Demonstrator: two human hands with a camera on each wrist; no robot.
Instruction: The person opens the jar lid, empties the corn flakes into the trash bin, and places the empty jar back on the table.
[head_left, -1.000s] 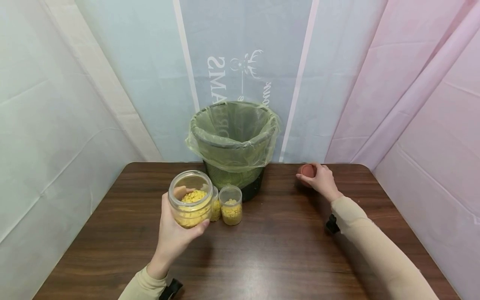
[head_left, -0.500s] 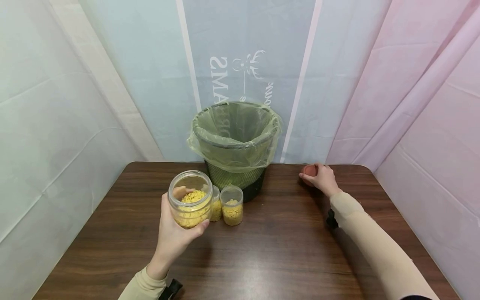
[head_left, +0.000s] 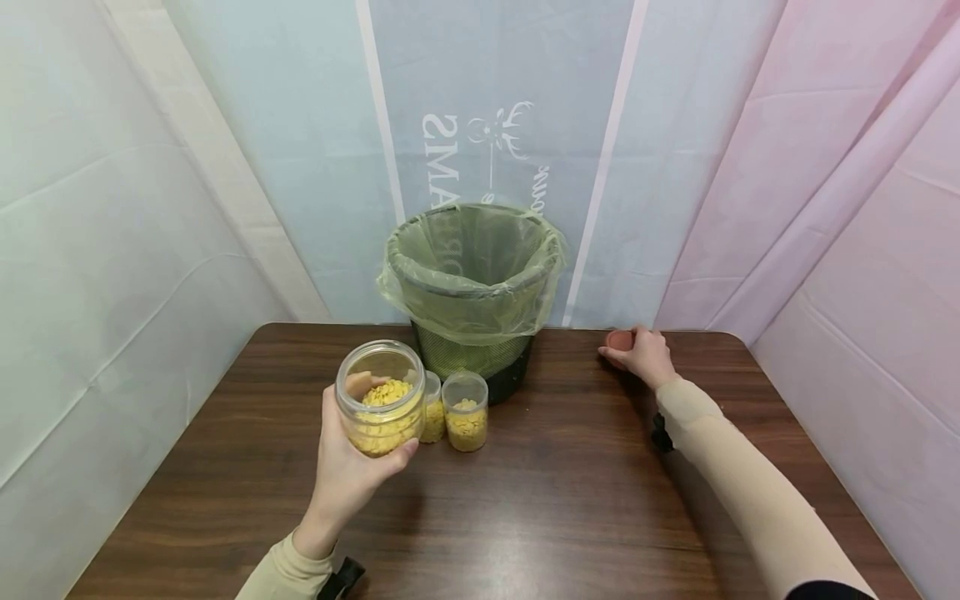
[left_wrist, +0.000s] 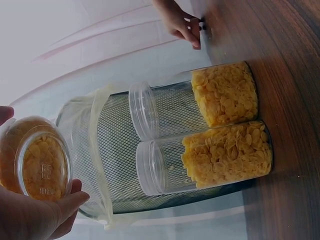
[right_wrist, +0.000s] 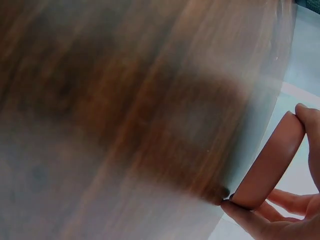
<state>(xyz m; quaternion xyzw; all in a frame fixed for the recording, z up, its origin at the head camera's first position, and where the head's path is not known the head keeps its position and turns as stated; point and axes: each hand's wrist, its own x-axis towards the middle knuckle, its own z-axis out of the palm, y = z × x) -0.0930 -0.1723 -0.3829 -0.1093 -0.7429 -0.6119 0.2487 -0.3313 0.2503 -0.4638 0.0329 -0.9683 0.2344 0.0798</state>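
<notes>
In the head view my left hand (head_left: 356, 467) grips a wide clear open jar (head_left: 381, 400), partly filled with yellow corn flakes, raised and tilted. The left wrist view shows the jar's base (left_wrist: 45, 167) between thumb and fingers. Just beyond it, two clear jars (head_left: 466, 412) of flakes stand upright side by side on the table; one is partly hidden behind the held jar. At the far right, my right hand (head_left: 647, 360) pinches a reddish-brown round, lid-like disc (right_wrist: 270, 162) by its edges, close to the table's back edge. The disc stands on edge in the right wrist view.
A black mesh bin (head_left: 472, 358) with a pale green plastic liner (head_left: 468, 312) stands behind the jars at the back of the dark wooden table (head_left: 540, 508). Fabric curtains (head_left: 675, 125) hang along the back and both sides.
The view shifts slightly, so the bin and standing jars appear a little further right. My right hand moves a touch to the right with the disc. The left hand keeps its hold.
</notes>
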